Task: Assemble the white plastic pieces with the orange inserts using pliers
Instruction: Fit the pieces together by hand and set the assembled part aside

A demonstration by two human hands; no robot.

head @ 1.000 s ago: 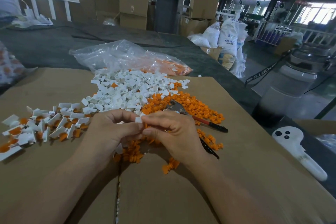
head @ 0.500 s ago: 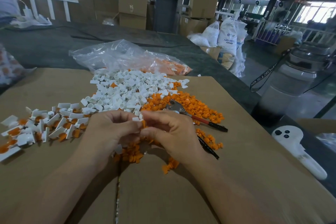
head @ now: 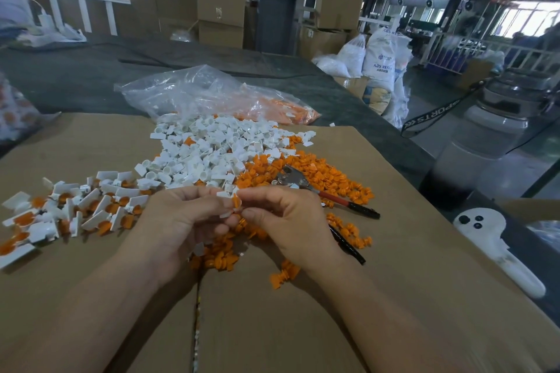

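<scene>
Cardboard carries the work, and both hands meet above its middle. The left hand has its fingers curled, thumb and forefinger pinching a white piece; more small white bits show under its palm, though how they are held I cannot tell. The right hand is curled too, its thumb and forefinger tips pinching an orange insert right against that white piece, so the two hands touch at the fingertips. Just beyond the right hand the pliers lie on the orange pile, metal head toward the centre, red and black handles pointing at the right edge, one handle partly hidden by the right hand. The white pile sits beside the orange pile, nearer the far edge. Finished pieces, white with orange in them, lie scattered toward the left edge. A clear bag rests at the far edge, orange parts showing inside it. A white controller lies off the right edge
</scene>
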